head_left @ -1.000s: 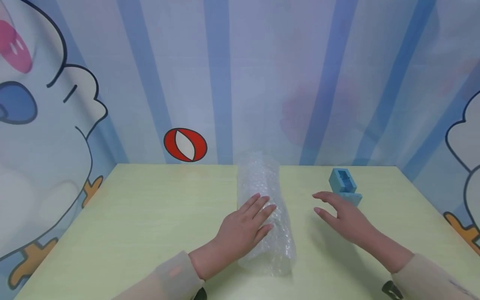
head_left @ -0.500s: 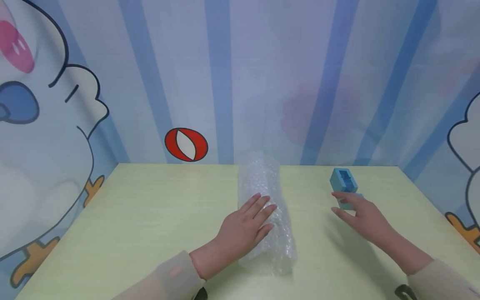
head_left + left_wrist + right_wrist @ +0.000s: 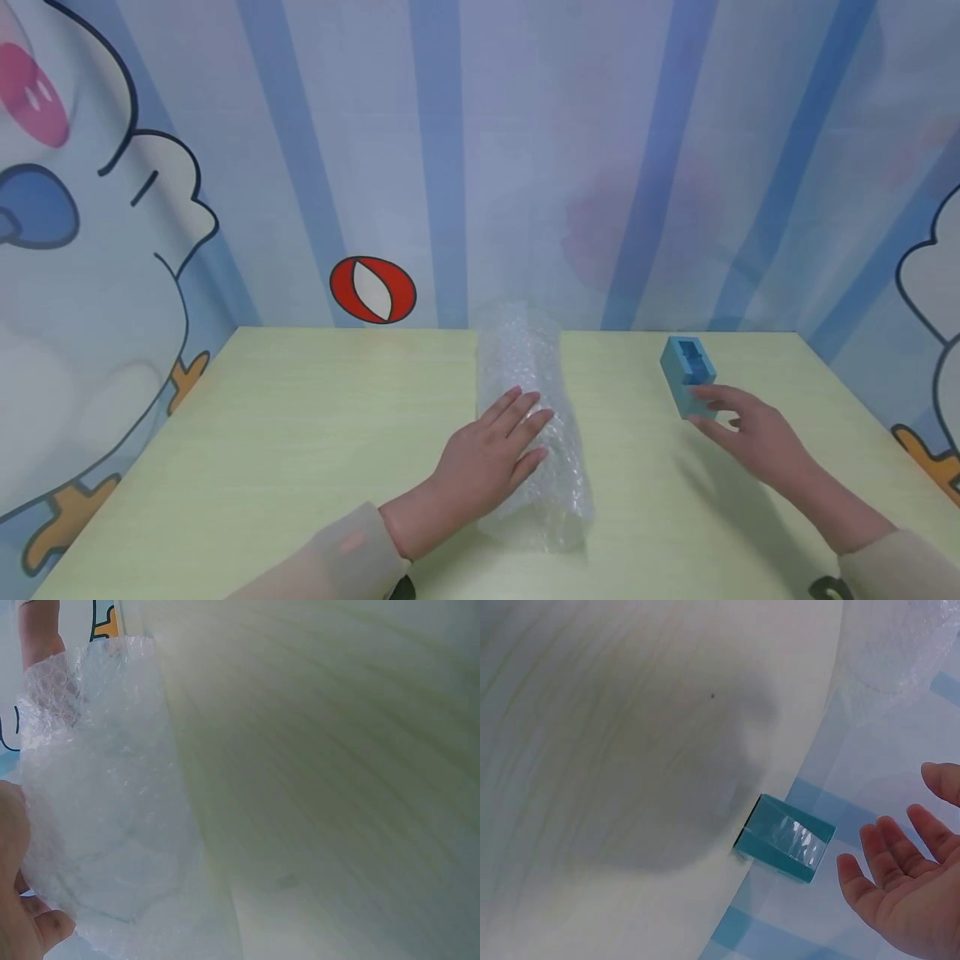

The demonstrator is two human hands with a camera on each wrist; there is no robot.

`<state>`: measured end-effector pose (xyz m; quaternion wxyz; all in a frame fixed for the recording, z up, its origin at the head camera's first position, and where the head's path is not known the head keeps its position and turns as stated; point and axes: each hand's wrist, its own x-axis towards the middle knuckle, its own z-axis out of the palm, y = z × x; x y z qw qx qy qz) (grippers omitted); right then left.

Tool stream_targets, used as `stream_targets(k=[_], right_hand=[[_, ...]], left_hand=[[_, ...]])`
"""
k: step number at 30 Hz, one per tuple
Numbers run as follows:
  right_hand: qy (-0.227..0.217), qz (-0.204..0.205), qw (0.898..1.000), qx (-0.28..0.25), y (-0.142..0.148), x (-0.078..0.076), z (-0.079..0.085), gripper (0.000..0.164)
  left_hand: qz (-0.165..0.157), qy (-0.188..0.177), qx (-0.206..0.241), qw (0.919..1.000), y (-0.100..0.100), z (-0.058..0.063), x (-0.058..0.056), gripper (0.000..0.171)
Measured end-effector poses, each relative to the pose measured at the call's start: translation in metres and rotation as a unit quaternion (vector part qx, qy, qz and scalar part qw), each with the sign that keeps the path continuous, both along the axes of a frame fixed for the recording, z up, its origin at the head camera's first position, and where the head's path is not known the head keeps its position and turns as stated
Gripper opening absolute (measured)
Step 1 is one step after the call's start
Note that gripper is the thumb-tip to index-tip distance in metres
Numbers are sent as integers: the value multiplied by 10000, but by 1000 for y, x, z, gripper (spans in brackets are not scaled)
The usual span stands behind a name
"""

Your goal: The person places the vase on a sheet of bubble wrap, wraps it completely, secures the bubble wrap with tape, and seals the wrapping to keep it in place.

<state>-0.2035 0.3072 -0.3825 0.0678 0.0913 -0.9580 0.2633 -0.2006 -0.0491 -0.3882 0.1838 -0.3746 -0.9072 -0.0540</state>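
Note:
A sheet of bubble wrap [image 3: 517, 358], folded or rolled into a long strip, lies in the middle of the table, its far end at the back edge. My left hand [image 3: 483, 462] rests on its near half, fingers spread out straight; the left wrist view shows the wrap [image 3: 112, 795] beside that hand. At the right stands a light-blue box [image 3: 675, 379] with a recess in its top. My right hand [image 3: 757, 433] is at its near side, thumb and forefinger overlapping its front. In the right wrist view, the fingers are loosely bent beside the box [image 3: 769, 832], with a gap between.
A pale yellow-green table [image 3: 300, 433] holds these things. Behind it hangs a blue striped backdrop [image 3: 525, 167] with a printed red ball [image 3: 397, 292]. Cartoon figures are printed at the left and right sides.
My right hand has moved to the right, from over the table to the near side of the light-blue box. My left hand and the bubble wrap have stayed in place.

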Motion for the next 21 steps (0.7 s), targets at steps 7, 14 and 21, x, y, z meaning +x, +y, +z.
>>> stream_targets(k=[7, 14, 21], right_hand=[[-156, -225, 9996, -51, 16, -3, -4, 48], [-617, -413, 9964, -406, 35, -9, -11, 53], [-929, -446, 9916, -776, 45, -14, -16, 57]], left_hand=[[-12, 3, 14, 10000, 0, 0, 0, 49], [3, 106, 33, 9999, 1, 0, 0, 48], [17, 78, 18, 10000, 1, 0, 0, 48]])
